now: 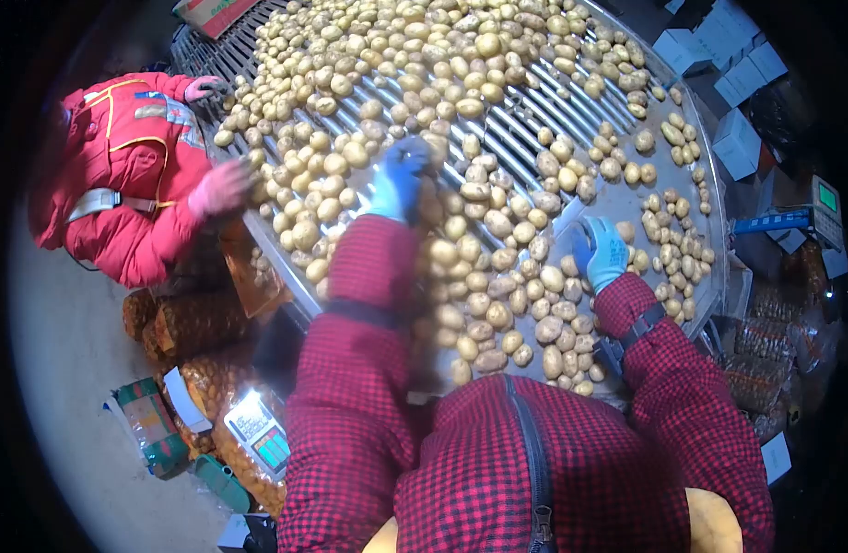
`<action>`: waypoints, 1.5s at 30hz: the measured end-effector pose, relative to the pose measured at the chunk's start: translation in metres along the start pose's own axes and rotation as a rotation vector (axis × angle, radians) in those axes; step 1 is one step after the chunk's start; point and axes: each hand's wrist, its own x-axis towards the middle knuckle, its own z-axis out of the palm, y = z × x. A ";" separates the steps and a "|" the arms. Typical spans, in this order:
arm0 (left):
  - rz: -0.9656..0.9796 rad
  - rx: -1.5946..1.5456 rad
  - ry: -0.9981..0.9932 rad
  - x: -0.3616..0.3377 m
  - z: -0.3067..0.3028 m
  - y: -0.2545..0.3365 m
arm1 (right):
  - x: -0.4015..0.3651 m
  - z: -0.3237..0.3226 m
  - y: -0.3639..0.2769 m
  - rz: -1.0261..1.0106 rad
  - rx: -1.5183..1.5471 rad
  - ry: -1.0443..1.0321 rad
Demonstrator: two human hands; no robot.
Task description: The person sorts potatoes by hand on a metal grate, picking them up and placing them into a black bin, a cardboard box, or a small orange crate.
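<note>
i see potatoes [498,223] spread over the metal rollers [514,127], the blurred left hand [401,180] among them and the right hand [604,252] beside more; i cannot tell how far open either is, or whether it holds any.

A: Left-hand glove [401,180]?
B: Blue, paler toward the wrist. Right-hand glove [605,254]: light blue, darker blue toward the tips.
A: Jacket [461,452]?
B: Red-and-black check; zip [529,442] dark grey.
A: Potatoes [499,315]?
B: Pale yellow to tan, some blotched brown. Bars [508,136], silvery grey.
A: Co-worker's coat [134,207]?
B: Bright red, trimmed yellow. Same person's gloves [223,189], pink.
A: Margins?
B: Scale display [827,197], green. Boxes [737,146], white. Wrapped bundle [152,429], green with red.
</note>
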 end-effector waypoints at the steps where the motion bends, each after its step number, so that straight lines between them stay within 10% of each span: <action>1: -0.006 -0.093 -0.013 -0.015 -0.014 0.017 | 0.000 0.004 0.003 -0.020 -0.012 0.015; 5: 0.286 0.055 -0.045 -0.109 -0.093 0.070 | -0.001 0.010 0.015 -0.040 -0.032 0.009; 8: 0.043 -0.562 0.186 -0.188 -0.144 0.087 | -0.001 0.009 0.010 -0.043 -0.012 -0.004; 15: -0.214 -0.087 0.921 -0.328 -0.263 0.003 | 0.002 0.011 0.015 -0.082 -0.031 -0.024; 17: -0.367 0.202 0.846 -0.331 -0.287 -0.020 | 0.003 0.008 0.016 -0.075 -0.055 -0.034; 25: 0.246 0.589 0.474 -0.155 -0.227 0.009 | 0.001 0.007 0.010 -0.039 -0.035 -0.014; 30: 0.073 1.514 0.322 -0.076 -0.156 0.033 | -0.002 0.005 0.006 -0.012 -0.041 -0.024; 36: 0.138 0.955 0.505 -0.058 -0.168 0.032 | 0.001 0.005 0.007 -0.038 -0.010 -0.016; 41: 0.297 1.412 0.056 -0.049 -0.125 0.083 | 0.002 0.004 0.001 0.017 0.002 -0.055; 45: -0.089 1.802 -0.178 -0.016 -0.095 0.066 | 0.001 0.003 0.005 -0.018 0.029 -0.038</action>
